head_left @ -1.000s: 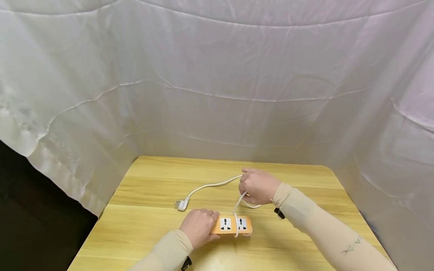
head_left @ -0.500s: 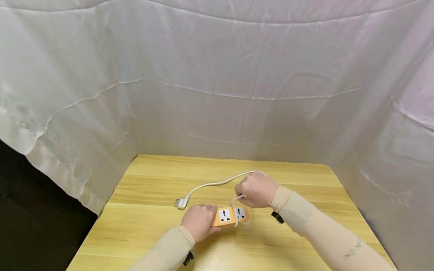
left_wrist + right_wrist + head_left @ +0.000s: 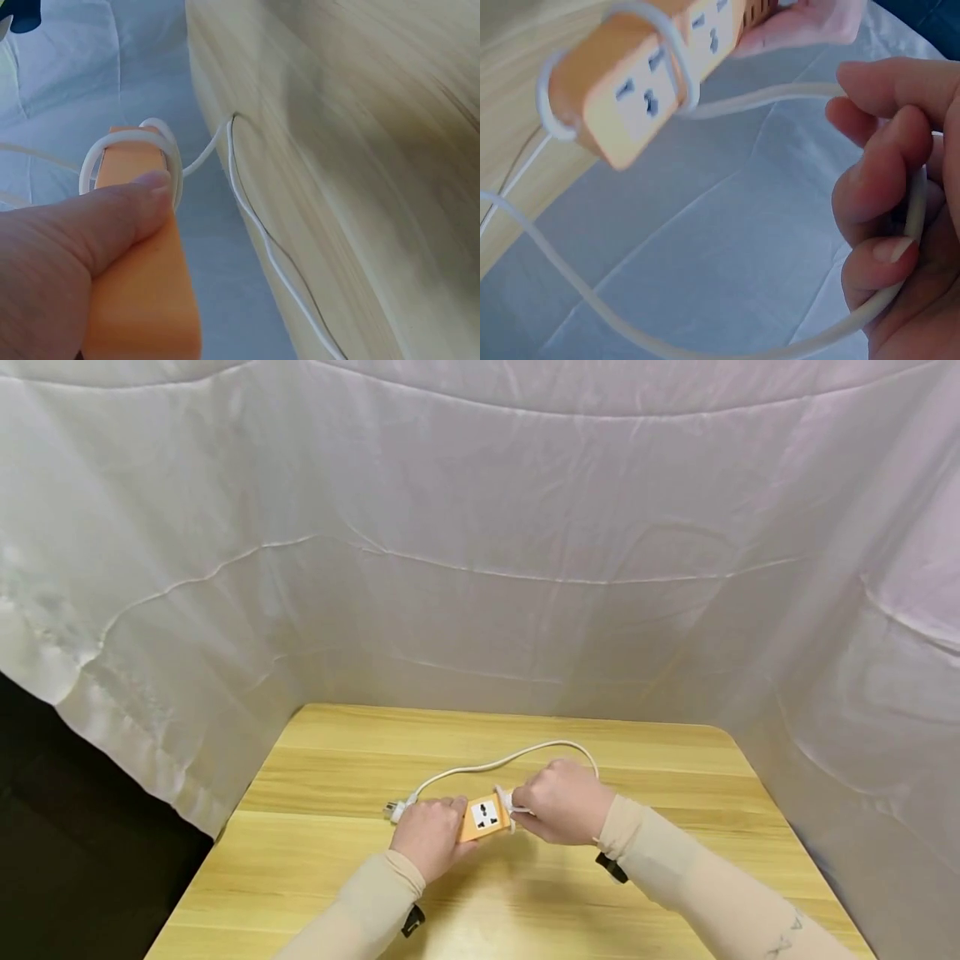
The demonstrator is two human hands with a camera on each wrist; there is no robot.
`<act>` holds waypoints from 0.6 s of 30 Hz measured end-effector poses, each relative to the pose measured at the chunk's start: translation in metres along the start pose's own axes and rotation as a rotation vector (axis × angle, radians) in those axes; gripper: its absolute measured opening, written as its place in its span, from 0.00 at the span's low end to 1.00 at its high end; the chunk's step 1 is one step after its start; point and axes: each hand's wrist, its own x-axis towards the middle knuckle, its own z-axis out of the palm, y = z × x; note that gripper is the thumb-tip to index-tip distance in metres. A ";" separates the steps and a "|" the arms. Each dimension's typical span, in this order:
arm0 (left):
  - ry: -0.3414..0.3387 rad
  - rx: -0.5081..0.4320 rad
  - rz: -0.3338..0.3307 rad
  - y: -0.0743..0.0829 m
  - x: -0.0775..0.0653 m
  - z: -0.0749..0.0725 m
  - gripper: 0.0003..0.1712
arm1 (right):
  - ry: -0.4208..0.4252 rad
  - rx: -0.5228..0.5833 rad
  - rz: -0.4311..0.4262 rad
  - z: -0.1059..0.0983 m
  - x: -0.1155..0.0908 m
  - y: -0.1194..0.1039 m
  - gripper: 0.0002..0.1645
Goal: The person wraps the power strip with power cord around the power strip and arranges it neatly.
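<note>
In the head view I am holding the left arm (image 3: 356, 906) angled up from the bottom edge, with the left hand (image 3: 427, 837) sitting low, just left of centre. The right arm (image 3: 712, 868) is slanting in from the lower right corner, and the right hand (image 3: 564, 802) is lying right of centre, its back facing up. In the left wrist view I am stretching the left thumb (image 3: 120, 217) inward from the left edge. In the right wrist view the right fingers (image 3: 877, 176) are curling toward the palm along the right edge.
</note>
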 end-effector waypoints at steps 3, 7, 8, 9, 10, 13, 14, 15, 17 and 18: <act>0.008 -0.005 -0.011 -0.002 0.001 -0.001 0.35 | 0.008 -0.003 0.004 0.000 -0.001 -0.004 0.17; 0.036 -0.016 -0.021 -0.004 0.002 -0.003 0.36 | 0.030 -0.006 0.015 0.000 -0.004 -0.008 0.19; 0.040 -0.016 -0.023 -0.005 0.003 -0.003 0.35 | 0.035 -0.004 0.016 0.000 -0.005 -0.009 0.20; 0.042 -0.016 -0.023 -0.005 0.003 -0.004 0.35 | 0.041 -0.001 0.017 0.000 -0.006 -0.010 0.20; 0.046 -0.013 -0.021 -0.005 0.003 -0.005 0.34 | 0.047 -0.001 0.019 0.000 -0.007 -0.010 0.20; 0.054 -0.012 -0.012 -0.005 0.004 -0.006 0.34 | 0.070 -0.002 0.016 0.000 -0.008 -0.012 0.19; 0.056 -0.010 -0.009 -0.005 0.005 -0.006 0.34 | 0.078 -0.008 0.010 -0.001 -0.008 -0.013 0.19; 0.059 -0.013 -0.006 -0.004 0.005 -0.006 0.34 | 0.084 -0.015 0.001 -0.001 -0.008 -0.014 0.19; 0.060 -0.022 -0.010 -0.004 0.005 -0.007 0.35 | 0.091 -0.029 -0.015 -0.003 -0.008 -0.016 0.18; 0.059 -0.028 -0.014 -0.004 0.006 -0.007 0.35 | 0.094 -0.032 -0.021 -0.003 -0.008 -0.017 0.18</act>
